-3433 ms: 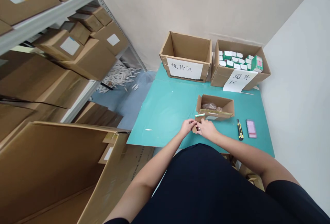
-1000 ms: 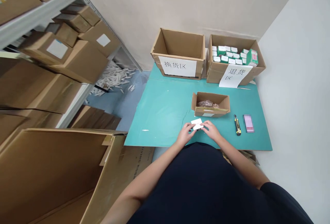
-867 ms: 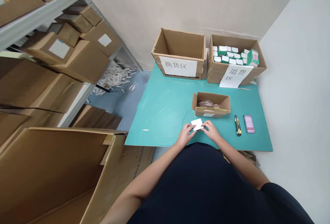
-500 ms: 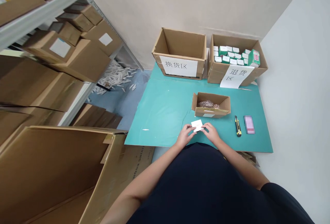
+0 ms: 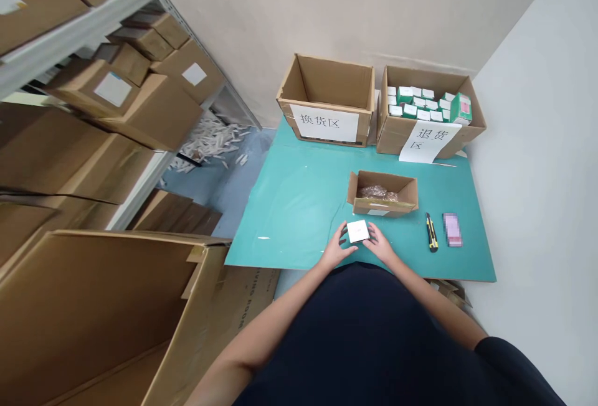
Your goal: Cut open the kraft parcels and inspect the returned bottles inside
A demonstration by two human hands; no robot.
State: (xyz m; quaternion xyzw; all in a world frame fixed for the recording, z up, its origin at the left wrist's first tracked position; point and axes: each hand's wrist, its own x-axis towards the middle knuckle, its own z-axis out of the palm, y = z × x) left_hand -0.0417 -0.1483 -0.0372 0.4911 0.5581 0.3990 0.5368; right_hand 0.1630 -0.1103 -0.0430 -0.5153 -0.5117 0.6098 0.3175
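A small white box [image 5: 358, 231] is held between both hands low over the near edge of the teal table [image 5: 299, 200]. My left hand [image 5: 337, 246] grips its left side and my right hand [image 5: 379, 245] its right side, fingers curled on it. Just beyond stands a small open cardboard box [image 5: 382, 193] with crumpled clear plastic inside.
At the back stand an empty labelled carton [image 5: 327, 99] and a labelled carton [image 5: 427, 113] with several green and white boxes. A yellow utility knife [image 5: 432, 232] and a phone [image 5: 452, 230] lie right. Shelving with cartons [image 5: 116, 88] and a large open carton [image 5: 112, 312] are left.
Earlier the hands worked something small in front of the open box. Now they hold the white box, which has turned flatter toward the camera; the view has drifted slightly.
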